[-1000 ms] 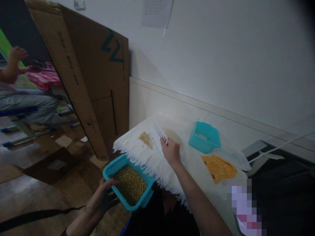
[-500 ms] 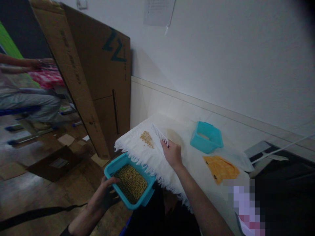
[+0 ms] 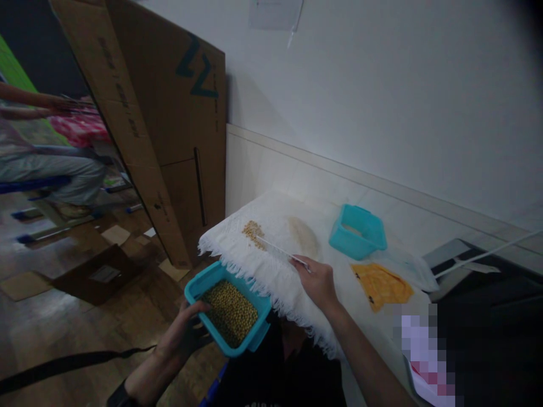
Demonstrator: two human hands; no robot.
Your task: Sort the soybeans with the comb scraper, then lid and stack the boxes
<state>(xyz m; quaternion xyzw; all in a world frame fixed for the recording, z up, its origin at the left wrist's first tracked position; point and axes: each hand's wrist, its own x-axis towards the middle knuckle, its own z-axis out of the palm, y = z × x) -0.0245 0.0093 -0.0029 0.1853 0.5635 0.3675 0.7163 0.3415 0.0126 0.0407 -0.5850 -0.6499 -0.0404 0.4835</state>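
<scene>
My left hand [image 3: 180, 333] grips the left rim of a turquoise plastic tub [image 3: 255, 333], thumb over the edge. Soybeans [image 3: 233, 314] fill much of this tub, held tilted at the table's front edge. In my right hand [image 3: 316, 281] is a thin white slotted plastic strip [image 3: 278, 249], seen nearly edge-on. Its far end reaches the small pile of soybeans [image 3: 253, 232] on the white fringed cloth [image 3: 237, 254]. Behind the strip lies a flat patch of pale grains [image 3: 304, 236], too small to identify.
A second turquoise tub [image 3: 358, 232] stands at the back, with an orange cloth [image 3: 382, 285] and a clear plastic bag [image 3: 418, 271] nearby. A tall cardboard box [image 3: 178, 141] rises left of the table. Another person [image 3: 51, 152] sits farther left.
My right hand has moved right and toward me, turning the white strip from face-on to nearly edge-on, with its far end now by the soybean pile. My left hand keeps holding the tub.
</scene>
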